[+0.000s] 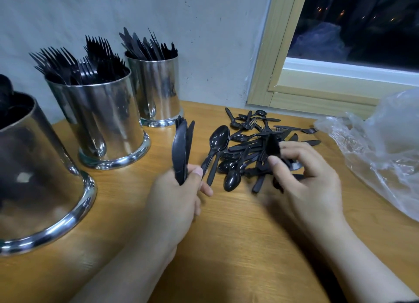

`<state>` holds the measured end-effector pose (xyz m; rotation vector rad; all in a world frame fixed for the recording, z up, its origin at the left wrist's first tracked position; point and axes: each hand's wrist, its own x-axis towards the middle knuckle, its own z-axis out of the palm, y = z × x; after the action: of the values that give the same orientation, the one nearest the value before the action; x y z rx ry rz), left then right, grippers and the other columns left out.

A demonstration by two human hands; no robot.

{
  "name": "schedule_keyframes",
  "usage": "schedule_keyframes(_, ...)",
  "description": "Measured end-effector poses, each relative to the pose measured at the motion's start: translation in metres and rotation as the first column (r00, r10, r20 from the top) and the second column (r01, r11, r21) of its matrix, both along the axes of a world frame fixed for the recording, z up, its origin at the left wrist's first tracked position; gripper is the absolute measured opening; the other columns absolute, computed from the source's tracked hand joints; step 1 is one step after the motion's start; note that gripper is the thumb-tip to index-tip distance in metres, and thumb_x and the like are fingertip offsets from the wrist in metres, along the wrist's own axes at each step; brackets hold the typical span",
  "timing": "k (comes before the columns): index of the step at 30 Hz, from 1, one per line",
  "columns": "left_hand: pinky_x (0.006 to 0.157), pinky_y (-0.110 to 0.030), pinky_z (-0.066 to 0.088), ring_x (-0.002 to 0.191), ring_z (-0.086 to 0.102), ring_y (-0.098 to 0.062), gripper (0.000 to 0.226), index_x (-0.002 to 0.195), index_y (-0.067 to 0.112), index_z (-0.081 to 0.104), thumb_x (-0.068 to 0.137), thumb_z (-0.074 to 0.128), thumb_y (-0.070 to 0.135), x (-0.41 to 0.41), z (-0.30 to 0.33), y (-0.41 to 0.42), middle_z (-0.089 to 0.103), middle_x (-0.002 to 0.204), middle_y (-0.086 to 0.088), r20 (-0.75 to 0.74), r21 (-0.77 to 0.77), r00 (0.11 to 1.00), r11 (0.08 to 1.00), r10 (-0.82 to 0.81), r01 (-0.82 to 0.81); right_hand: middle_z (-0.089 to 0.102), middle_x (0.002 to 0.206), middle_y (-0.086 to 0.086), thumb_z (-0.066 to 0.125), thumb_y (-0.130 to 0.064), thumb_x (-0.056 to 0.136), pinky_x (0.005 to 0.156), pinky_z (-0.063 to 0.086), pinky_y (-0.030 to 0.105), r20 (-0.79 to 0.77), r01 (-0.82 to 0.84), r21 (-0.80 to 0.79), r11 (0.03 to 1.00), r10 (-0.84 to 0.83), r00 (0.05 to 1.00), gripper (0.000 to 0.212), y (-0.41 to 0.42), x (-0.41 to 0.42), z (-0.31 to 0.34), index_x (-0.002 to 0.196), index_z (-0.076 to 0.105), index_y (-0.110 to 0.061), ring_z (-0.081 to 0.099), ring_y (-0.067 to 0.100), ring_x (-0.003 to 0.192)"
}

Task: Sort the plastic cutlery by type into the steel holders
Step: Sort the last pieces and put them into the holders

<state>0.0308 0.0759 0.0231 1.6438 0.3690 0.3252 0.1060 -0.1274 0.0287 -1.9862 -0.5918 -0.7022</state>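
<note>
A heap of black plastic cutlery lies on the wooden table near the window. My left hand grips a bunch of black knives upright, and two spoons stick out between its fingers. My right hand hovers over the heap and pinches a black piece whose type I cannot tell. Three steel holders stand at the left: the nearest with dark spoon ends, the middle one full of forks, the far one with knives.
A crumpled clear plastic bag lies at the right edge of the table. A grey wall runs behind the holders, and a wooden window frame stands behind the heap. Bare wood shows between my forearms.
</note>
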Motion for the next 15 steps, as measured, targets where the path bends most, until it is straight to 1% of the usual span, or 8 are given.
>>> schedule_keyframes(1,0.041,-0.018,0.036,0.045,0.055,-0.012,0.016,0.098,0.021,0.068,0.105,0.054,0.023,0.000,0.001,-0.002,0.075,0.074,0.000,0.000,-0.003,1.000,1.000,0.001,-0.001,0.069,0.088,-0.013,0.072,-0.015,0.090,0.080,0.045,0.015,-0.074,-0.014,0.104,0.994,0.022,0.997,0.017,0.002,-0.003,0.003,0.081,0.063,-0.025,0.064,0.002,0.087)
schedule_keyframes(3,0.043,-0.018,0.037,0.049,0.063,-0.016,0.016,0.098,0.021,0.067,0.105,0.053,0.023,0.001,0.003,-0.009,0.075,0.073,0.001,-0.012,-0.010,1.000,1.000,-0.007,0.007,0.072,0.080,-0.002,0.071,-0.016,0.091,0.068,0.049,0.021,-0.216,-0.033,0.281,0.959,0.096,0.972,0.013,0.006,-0.008,0.006,0.081,0.065,-0.020,0.066,0.012,0.072)
schedule_keyframes(4,0.044,-0.019,0.037,0.052,0.067,-0.017,0.016,0.098,0.021,0.066,0.105,0.053,0.023,0.002,0.005,-0.013,0.075,0.073,0.002,-0.018,-0.011,1.000,1.000,-0.016,0.016,0.073,0.078,0.004,0.069,-0.015,0.092,0.065,0.050,0.022,-0.257,-0.040,0.346,0.938,0.136,0.957,0.012,0.009,-0.010,0.008,0.081,0.065,-0.017,0.066,0.015,0.068)
schedule_keyframes(6,0.047,-0.023,0.038,0.058,0.072,-0.015,0.016,0.096,0.023,0.065,0.105,0.052,0.024,0.002,0.008,-0.021,0.075,0.073,0.005,-0.022,-0.001,0.999,1.000,-0.030,0.030,0.072,0.076,0.009,0.069,-0.013,0.092,0.060,0.049,0.021,-0.301,-0.039,0.425,0.904,0.181,0.936,0.013,0.018,-0.012,0.009,0.080,0.065,-0.011,0.064,0.015,0.064)
schedule_keyframes(8,0.051,-0.024,0.040,0.061,0.073,-0.010,0.016,0.096,0.024,0.065,0.105,0.052,0.024,0.003,0.011,-0.028,0.076,0.075,0.009,-0.009,0.022,0.999,0.999,-0.031,0.031,0.070,0.073,0.011,0.070,-0.016,0.092,0.061,0.050,0.025,-0.314,-0.027,0.453,0.891,0.188,0.930,0.015,0.027,-0.013,0.008,0.078,0.066,-0.011,0.063,0.018,0.064)
schedule_keyframes(12,0.058,-0.007,0.045,0.059,0.071,-0.003,0.017,0.092,0.031,0.064,0.103,0.055,0.024,0.004,0.011,-0.040,0.075,0.074,0.018,0.050,0.112,0.998,0.993,-0.034,0.028,0.070,0.069,0.009,0.070,-0.013,0.092,0.063,0.056,0.038,-0.374,0.005,0.582,0.813,0.262,0.889,0.018,0.040,-0.014,0.008,0.078,0.064,-0.003,0.066,0.018,0.061)
schedule_keyframes(14,0.059,-0.009,0.047,0.058,0.071,-0.004,0.020,0.088,0.035,0.064,0.102,0.056,0.023,0.002,0.012,-0.044,0.074,0.074,0.020,0.070,0.161,0.996,0.986,-0.058,0.046,0.068,0.067,0.011,0.072,-0.016,0.091,0.067,0.061,0.048,-0.397,0.032,0.572,0.820,0.242,0.886,0.019,0.041,-0.014,0.006,0.077,0.065,-0.005,0.065,0.019,0.061)
schedule_keyframes(15,0.059,-0.010,0.048,0.058,0.070,-0.005,0.022,0.086,0.037,0.065,0.102,0.057,0.023,0.001,0.012,-0.046,0.074,0.074,0.020,0.070,0.181,0.995,0.982,-0.071,0.057,0.068,0.067,0.013,0.074,-0.020,0.091,0.069,0.060,0.055,-0.402,0.041,0.565,0.824,0.231,0.886,0.021,0.040,-0.013,0.004,0.076,0.066,-0.008,0.065,0.024,0.062)
